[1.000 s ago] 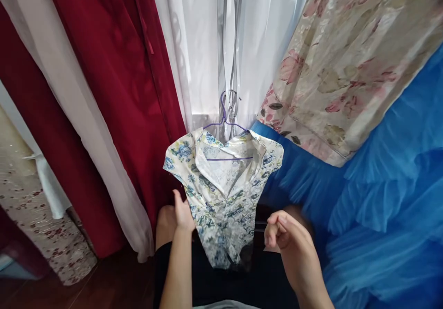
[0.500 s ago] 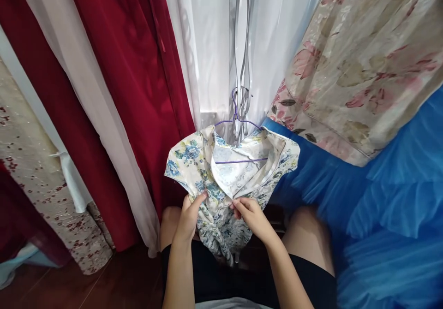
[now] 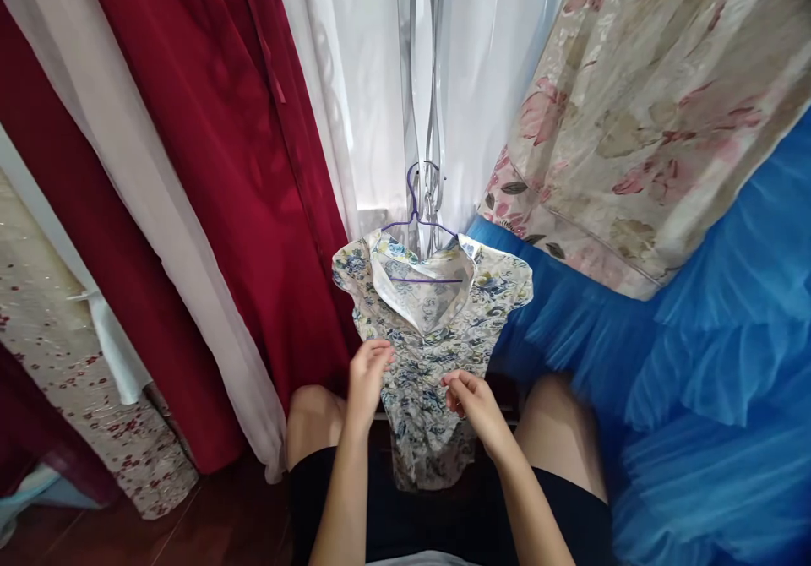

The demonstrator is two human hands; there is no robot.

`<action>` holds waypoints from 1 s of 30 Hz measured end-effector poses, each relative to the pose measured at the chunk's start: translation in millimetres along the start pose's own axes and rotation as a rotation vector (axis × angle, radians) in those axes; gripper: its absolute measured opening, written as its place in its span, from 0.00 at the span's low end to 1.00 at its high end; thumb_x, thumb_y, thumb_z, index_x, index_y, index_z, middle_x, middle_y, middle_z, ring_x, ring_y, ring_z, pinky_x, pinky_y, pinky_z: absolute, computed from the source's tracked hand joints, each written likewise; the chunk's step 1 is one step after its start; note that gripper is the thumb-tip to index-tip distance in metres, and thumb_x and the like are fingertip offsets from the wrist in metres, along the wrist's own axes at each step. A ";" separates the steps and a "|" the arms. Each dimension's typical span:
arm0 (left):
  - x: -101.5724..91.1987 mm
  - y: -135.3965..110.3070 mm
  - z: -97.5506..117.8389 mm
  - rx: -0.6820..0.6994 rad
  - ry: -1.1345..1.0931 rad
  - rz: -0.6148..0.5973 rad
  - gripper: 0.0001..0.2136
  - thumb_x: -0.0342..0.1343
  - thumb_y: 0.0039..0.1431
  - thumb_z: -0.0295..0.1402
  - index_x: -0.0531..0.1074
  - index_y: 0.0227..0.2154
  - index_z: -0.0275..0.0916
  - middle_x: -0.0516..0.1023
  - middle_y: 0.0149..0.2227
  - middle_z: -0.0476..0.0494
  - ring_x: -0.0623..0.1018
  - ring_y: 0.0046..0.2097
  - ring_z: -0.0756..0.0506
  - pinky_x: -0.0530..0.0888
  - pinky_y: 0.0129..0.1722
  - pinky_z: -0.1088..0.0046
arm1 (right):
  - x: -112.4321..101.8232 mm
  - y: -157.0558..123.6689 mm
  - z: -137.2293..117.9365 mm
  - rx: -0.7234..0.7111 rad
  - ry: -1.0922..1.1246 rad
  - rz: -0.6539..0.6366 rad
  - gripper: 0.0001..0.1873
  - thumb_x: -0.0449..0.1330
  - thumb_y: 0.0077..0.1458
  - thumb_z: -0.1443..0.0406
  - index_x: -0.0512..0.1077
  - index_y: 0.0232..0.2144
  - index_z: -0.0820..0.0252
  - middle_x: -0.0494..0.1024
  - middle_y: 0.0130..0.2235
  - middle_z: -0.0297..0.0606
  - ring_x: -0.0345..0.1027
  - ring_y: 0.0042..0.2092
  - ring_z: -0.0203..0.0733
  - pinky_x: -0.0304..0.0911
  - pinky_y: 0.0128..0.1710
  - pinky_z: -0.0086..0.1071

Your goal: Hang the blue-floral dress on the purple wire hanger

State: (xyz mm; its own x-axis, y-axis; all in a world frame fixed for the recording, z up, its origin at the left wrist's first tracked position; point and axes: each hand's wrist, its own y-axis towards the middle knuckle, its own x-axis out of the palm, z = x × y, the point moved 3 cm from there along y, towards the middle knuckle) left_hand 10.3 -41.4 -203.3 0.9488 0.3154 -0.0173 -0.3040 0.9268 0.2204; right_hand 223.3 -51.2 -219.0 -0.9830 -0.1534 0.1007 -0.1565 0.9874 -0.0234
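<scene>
A floral blouse (image 3: 424, 372), white with blue and yellow flowers and a gathered front, hangs on a purple wire hanger (image 3: 415, 219). Its V-neck faces me and its inside back shows through the opening. My left hand (image 3: 367, 376) is at the blouse's left edge below the neckline, fingers loosely bent and apart, no cloth gripped. My right hand (image 3: 472, 401) hovers in front of the right side, its fingers half curled with no visible pull on the fabric. Whether the fingertips brush the cloth is unclear.
Red cloth (image 3: 209, 169) and a pale pink panel (image 3: 145, 169) hang at left. White fabric (image 3: 361, 84) with grey ribbons (image 3: 411, 68) is behind the hanger. A rose-patterned garment (image 3: 634, 127) and blue ruffled tulle (image 3: 703, 380) hang at right. Dark floor tiles (image 3: 221, 515) show below.
Both hands have let go of the blouse and moved slightly apart. The bunched front has dropped flat and its neckline is straighter. The view has shifted a little to the right.
</scene>
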 end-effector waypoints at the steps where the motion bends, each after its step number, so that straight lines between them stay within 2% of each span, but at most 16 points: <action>1: 17.3 6.9 -12.5 0.007 0.150 -0.062 0.12 0.58 0.60 0.38 0.73 0.42 0.37 0.80 0.41 0.38 0.81 0.42 0.44 0.75 0.41 0.70 | 5.2 0.9 6.3 0.006 -0.008 -0.018 0.13 0.59 0.52 0.55 0.72 0.27 0.60 0.70 0.18 0.32 0.57 0.21 0.36 0.48 0.22 0.30; 3: 46.9 22.2 -35.0 0.015 0.266 -0.092 0.11 0.59 0.59 0.35 0.72 0.43 0.36 0.80 0.44 0.35 0.81 0.44 0.43 0.75 0.44 0.69 | 8.1 2.2 11.3 -0.013 -0.012 -0.024 0.13 0.59 0.53 0.56 0.73 0.28 0.60 0.71 0.19 0.33 0.58 0.22 0.37 0.49 0.23 0.30; 5: 68.4 35.9 -48.8 0.033 0.341 -0.112 0.10 0.60 0.59 0.35 0.72 0.40 0.36 0.81 0.42 0.35 0.81 0.42 0.43 0.74 0.43 0.69 | 0.7 2.3 7.5 -0.042 0.000 0.023 0.13 0.60 0.53 0.56 0.73 0.28 0.61 0.70 0.19 0.33 0.58 0.22 0.38 0.50 0.24 0.30; 8: 82.3 48.5 -50.8 0.069 0.457 -0.122 0.07 0.61 0.60 0.35 0.72 0.34 0.36 0.82 0.36 0.35 0.81 0.38 0.42 0.72 0.40 0.68 | -19.2 -0.5 -4.3 -0.070 0.043 0.144 0.14 0.61 0.52 0.55 0.72 0.26 0.60 0.69 0.19 0.32 0.58 0.22 0.38 0.51 0.24 0.31; 12: 78.1 49.4 -38.3 0.121 0.549 -0.099 0.04 0.59 0.61 0.32 0.73 0.31 0.38 0.82 0.34 0.37 0.81 0.38 0.42 0.69 0.39 0.70 | -30.5 -3.0 -10.2 -0.066 0.092 0.185 0.14 0.60 0.52 0.55 0.72 0.26 0.60 0.68 0.19 0.32 0.57 0.22 0.37 0.50 0.24 0.31; 18: 77.5 44.9 -34.2 0.136 0.569 -0.111 0.08 0.60 0.60 0.38 0.75 0.30 0.39 0.82 0.33 0.41 0.81 0.36 0.43 0.68 0.37 0.72 | -17.2 -0.4 0.3 0.008 0.065 0.112 0.16 0.61 0.48 0.52 0.72 0.26 0.60 0.69 0.19 0.33 0.60 0.23 0.38 0.50 0.23 0.30; 22: 83.1 42.8 -36.8 0.122 0.501 -0.138 0.10 0.56 0.62 0.36 0.74 0.28 0.38 0.81 0.31 0.41 0.80 0.35 0.44 0.68 0.36 0.72 | -16.7 -0.5 5.5 0.052 0.044 0.083 0.17 0.60 0.47 0.51 0.71 0.26 0.60 0.69 0.18 0.32 0.59 0.22 0.38 0.50 0.23 0.30; 25: 82.8 25.7 -34.9 0.102 0.420 -0.184 0.12 0.54 0.63 0.37 0.72 0.26 0.37 0.78 0.26 0.44 0.77 0.30 0.46 0.67 0.32 0.74 | -20.3 0.0 8.6 0.045 0.025 0.102 0.16 0.61 0.46 0.53 0.72 0.28 0.60 0.70 0.19 0.32 0.60 0.23 0.38 0.50 0.23 0.29; 27: 79.7 5.4 -29.1 0.091 0.357 -0.228 0.13 0.53 0.63 0.39 0.72 0.26 0.37 0.75 0.23 0.47 0.75 0.27 0.47 0.65 0.29 0.75 | -20.1 -0.1 11.1 0.040 0.014 0.110 0.17 0.63 0.44 0.54 0.73 0.32 0.60 0.71 0.20 0.32 0.60 0.23 0.38 0.50 0.23 0.29; 30: 73.2 -27.6 -12.1 0.065 0.243 -0.331 0.12 0.55 0.62 0.39 0.73 0.28 0.36 0.73 0.23 0.49 0.71 0.26 0.49 0.63 0.28 0.75 | -13.2 -2.1 14.4 0.054 0.035 0.050 0.19 0.65 0.45 0.54 0.74 0.37 0.61 0.75 0.27 0.34 0.62 0.24 0.37 0.53 0.23 0.29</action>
State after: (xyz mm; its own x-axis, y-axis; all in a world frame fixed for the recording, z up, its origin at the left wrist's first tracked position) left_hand 87.2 -41.4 -222.5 0.9444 0.0490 -0.3252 0.0271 0.9739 0.2253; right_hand 235.2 -51.8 -234.6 -0.9859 -0.1015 0.1329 -0.1131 0.9901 -0.0829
